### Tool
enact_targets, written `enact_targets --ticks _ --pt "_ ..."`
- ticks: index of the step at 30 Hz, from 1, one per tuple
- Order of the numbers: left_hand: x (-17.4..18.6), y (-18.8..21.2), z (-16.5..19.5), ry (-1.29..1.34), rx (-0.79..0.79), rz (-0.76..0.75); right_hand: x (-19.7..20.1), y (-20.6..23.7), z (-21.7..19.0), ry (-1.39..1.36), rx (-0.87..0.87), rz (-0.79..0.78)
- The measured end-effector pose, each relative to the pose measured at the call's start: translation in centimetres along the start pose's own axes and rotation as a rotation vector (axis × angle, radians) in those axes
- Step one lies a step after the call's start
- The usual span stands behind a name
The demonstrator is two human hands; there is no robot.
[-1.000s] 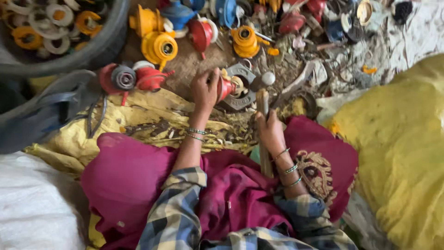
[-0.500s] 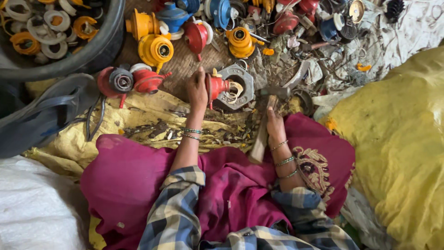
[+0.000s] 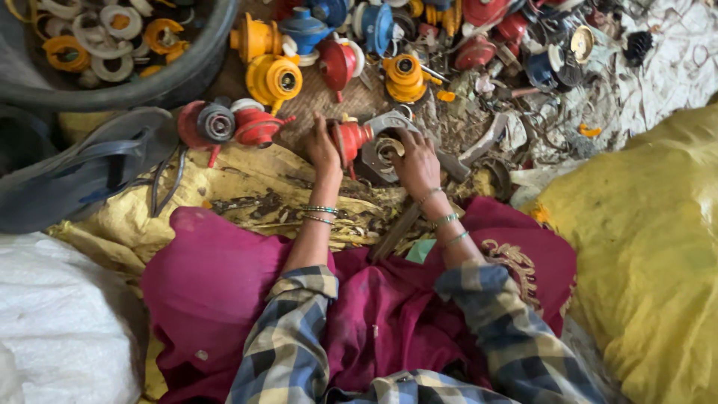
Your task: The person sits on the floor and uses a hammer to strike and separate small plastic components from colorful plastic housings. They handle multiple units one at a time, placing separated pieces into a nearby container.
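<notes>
My left hand (image 3: 321, 147) grips a red regulator-like part (image 3: 351, 138) on the ground in front of me. My right hand (image 3: 416, 158) rests just right of it, its fingers on a grey metal housing with a round opening (image 3: 381, 150); whether it grips that piece I cannot tell. A dark wooden stick (image 3: 396, 230) lies under my right wrist, on my magenta-clad lap (image 3: 224, 284). Both wrists wear bangles, and the sleeves are checked.
Several yellow, red and blue regulator parts (image 3: 275, 78) lie scattered ahead. A black tub (image 3: 196, 63) with rings stands top left. A dark sandal (image 3: 82, 173) lies at left, a white sack (image 3: 60, 329) bottom left, a yellow sack (image 3: 643, 247) at right.
My right hand has moved from the stick on my lap up to the grey housing. My left hand stays on the red part. The view has shifted slightly.
</notes>
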State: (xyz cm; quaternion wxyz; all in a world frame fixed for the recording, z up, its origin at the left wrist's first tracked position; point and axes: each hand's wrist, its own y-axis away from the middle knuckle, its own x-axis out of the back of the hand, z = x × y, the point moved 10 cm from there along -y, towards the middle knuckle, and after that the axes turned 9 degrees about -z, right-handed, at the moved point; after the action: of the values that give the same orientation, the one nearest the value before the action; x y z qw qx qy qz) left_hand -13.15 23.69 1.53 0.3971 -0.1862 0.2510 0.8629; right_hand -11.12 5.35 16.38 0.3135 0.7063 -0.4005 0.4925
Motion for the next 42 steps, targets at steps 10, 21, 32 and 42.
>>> enact_targets --ticks 10,21,32,42 --pt "-0.4 -0.1 2.1 -0.09 -0.112 -0.018 1.4 -0.7 4.8 -0.369 -0.054 0.073" --pt "0.9 0.6 5.8 -0.722 -0.187 0.231 0.1 0.2 1.9 -0.339 0.04 -0.369" --pt "0.7 0.4 4.9 -0.55 -0.097 0.157 15.1 -2.0 -18.7 -0.32 0.478 -0.003" --pt "1.0 0.0 1.3 -0.53 0.076 0.112 12.1 4.3 -7.7 -0.05 0.282 -0.013"
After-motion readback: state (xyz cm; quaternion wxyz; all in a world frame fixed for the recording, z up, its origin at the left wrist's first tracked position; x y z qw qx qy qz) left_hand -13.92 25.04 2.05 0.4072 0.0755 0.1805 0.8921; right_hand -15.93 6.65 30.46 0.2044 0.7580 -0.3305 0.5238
